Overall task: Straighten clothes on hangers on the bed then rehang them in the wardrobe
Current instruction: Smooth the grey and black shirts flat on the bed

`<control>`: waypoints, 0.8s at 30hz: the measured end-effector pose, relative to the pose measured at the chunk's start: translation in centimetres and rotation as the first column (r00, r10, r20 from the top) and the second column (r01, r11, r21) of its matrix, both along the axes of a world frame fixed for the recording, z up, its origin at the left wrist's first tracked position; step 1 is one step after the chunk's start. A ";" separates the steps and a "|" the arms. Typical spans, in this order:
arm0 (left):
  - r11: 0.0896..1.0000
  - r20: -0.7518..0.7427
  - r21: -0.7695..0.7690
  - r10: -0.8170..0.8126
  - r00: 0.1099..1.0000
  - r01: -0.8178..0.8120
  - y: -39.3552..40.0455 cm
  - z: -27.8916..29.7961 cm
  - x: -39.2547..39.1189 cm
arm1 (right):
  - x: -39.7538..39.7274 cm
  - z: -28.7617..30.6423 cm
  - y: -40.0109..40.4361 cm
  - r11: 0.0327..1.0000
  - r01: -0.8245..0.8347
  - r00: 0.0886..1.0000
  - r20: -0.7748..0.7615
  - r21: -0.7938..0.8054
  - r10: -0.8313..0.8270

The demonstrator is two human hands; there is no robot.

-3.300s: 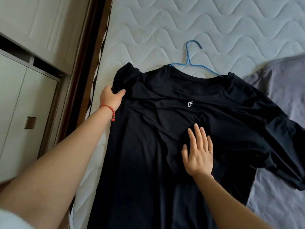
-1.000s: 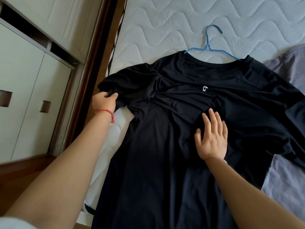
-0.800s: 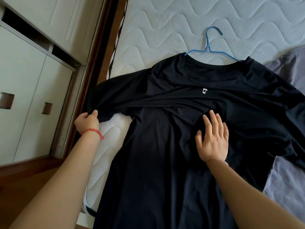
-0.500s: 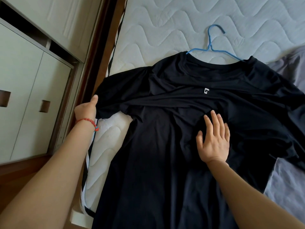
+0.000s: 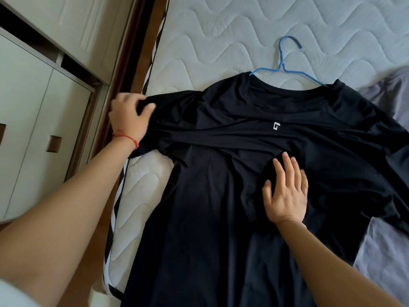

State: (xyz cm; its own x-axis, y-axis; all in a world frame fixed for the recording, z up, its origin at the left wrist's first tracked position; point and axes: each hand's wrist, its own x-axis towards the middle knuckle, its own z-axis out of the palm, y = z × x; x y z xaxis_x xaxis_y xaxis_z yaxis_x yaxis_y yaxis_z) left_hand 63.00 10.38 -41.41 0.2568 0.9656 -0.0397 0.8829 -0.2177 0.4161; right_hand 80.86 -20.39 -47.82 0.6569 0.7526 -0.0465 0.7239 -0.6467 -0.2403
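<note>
A black short-sleeved T-shirt (image 5: 232, 196) with a small white chest logo lies face-up on the white quilted mattress (image 5: 221, 41), threaded on a thin blue wire hanger (image 5: 285, 67) whose hook sticks out beyond the collar, pointing away from the person. The left hand (image 5: 129, 117), with a red string bracelet (image 5: 126, 138) at the wrist, curls its fingers round the end of the shirt's left-side sleeve, right at the mattress edge nearest the brown wooden bed frame (image 5: 132, 52). The right hand (image 5: 286, 191) lies flat, fingers straight, pressing on the shirt's chest just below the logo. The hands are well apart.

A taut ridge of cloth runs from the gripped sleeve across the chest toward the logo, so the pull looks to be loading the fabric there.

Likely risks from here: pulling the sleeve harder toward the bed frame could drag the whole shirt sideways on the hanger, slipping one shoulder off the wire, since the flat hand pins only the chest. The sleeve end could also drop over the mattress edge. The far sleeve, bunched against the grey sheet (image 5: 389, 251) beside the shirt, is not yet smoothed and may stay creased if lifted now.
</note>
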 end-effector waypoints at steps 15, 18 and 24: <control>0.970 -0.108 0.190 -0.135 0.985 0.154 3.8 -0.8 6.1 | 0.1 -0.3 0.0 1.000 -0.006 1.000 -0.011 -0.020 0.005; 0.983 -0.185 0.165 -0.047 0.982 0.078 4.0 -0.7 6.7 | 0.2 -0.4 0.0 1.000 -0.005 1.000 -0.014 -0.015 0.004; 0.986 -0.120 0.136 -0.077 0.990 0.093 -0.4 -1.0 5.1 | 0.2 -0.2 -0.2 1.000 -0.008 1.000 -0.015 -0.017 0.008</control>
